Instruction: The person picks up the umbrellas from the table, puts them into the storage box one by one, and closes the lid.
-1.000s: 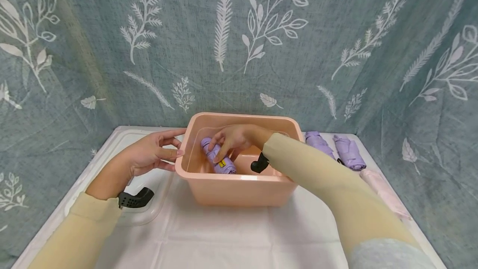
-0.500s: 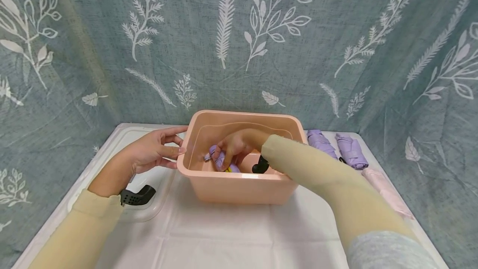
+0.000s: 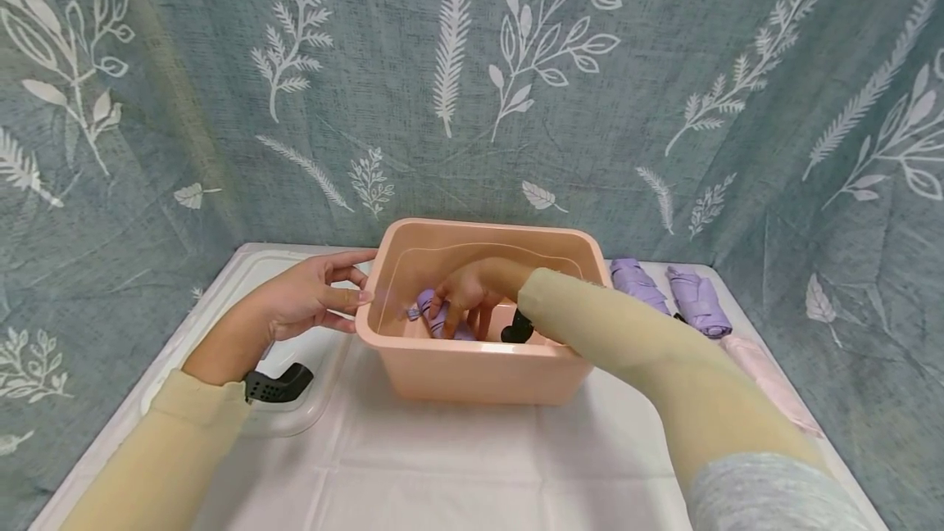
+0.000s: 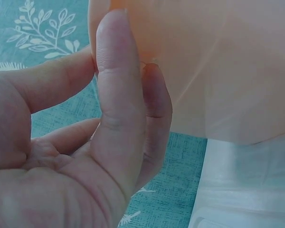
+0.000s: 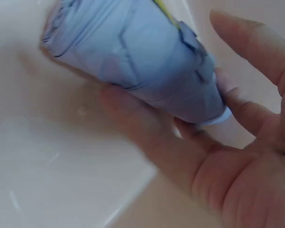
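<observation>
Inside the peach plastic bin (image 3: 472, 374), my right hand (image 3: 472, 289) holds a purple folded umbrella (image 3: 430, 307) lying near the bin's left end. In the right wrist view the thumb and some fingers grip the umbrella (image 5: 147, 57) from two sides, one finger standing off it. A strap tab and a sliver of yellow label show on its fabric. My left hand (image 3: 317, 297) touches the bin's left rim with spread, fairly straight fingers. Close up in the left wrist view, its thumb (image 4: 118, 66) rests against the bin's edge. The right hand hides part of the umbrella.
Two more purple rolled umbrellas (image 3: 696, 300) and a pale pink roll (image 3: 770, 383) lie right of the bin. A clear plastic lid (image 3: 295, 424) lies on the white-covered table (image 3: 435, 474) at left, under the left arm. A green patterned curtain (image 3: 369, 88) encloses the back and sides.
The umbrella in the bin has been turned by my right hand, so its yellow label is now out of sight in the head view and a small tab shows at its left. The left hand stays.
</observation>
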A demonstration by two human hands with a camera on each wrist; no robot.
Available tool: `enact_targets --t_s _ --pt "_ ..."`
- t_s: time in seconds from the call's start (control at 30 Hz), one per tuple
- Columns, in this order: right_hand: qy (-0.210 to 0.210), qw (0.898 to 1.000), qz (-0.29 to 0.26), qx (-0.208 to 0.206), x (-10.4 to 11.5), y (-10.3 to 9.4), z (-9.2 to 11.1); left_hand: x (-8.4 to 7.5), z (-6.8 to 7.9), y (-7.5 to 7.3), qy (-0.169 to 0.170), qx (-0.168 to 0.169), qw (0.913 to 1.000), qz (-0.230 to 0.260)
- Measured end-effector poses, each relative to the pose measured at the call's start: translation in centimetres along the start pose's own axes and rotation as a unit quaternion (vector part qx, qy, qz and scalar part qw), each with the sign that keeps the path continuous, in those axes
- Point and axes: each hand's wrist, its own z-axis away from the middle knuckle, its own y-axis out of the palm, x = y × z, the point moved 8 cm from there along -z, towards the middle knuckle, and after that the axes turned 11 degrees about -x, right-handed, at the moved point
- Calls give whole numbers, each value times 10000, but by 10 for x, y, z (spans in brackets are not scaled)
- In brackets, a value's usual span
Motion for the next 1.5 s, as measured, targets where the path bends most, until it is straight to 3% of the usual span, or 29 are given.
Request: enact_targets --t_s 0.13,0.3,0.63,0.87,1.1,1.27,1.5 --pt "148 9999 -79 10 -2 -1 -1 0 0 0 6 12 10000 30" --pt "-62 9992 -338 203 -3 2 -1 1 0 -1 0 23 10000 36" --pt "-92 9863 -1637 182 3 7 -12 2 -2 -2 -7 35 10000 23" --pt "3 9891 -1447 264 8 13 -13 2 -2 -2 21 8 10000 0" --pt "-204 9781 -2038 359 14 17 -16 1 0 -1 -11 2 10000 17" --pt "-259 9752 -2153 439 15 18 -14 1 0 -1 -3 -21 10000 11" --pt "-317 9817 -1741 698 17 16 -7 1 0 -2 16 0 10000 26"
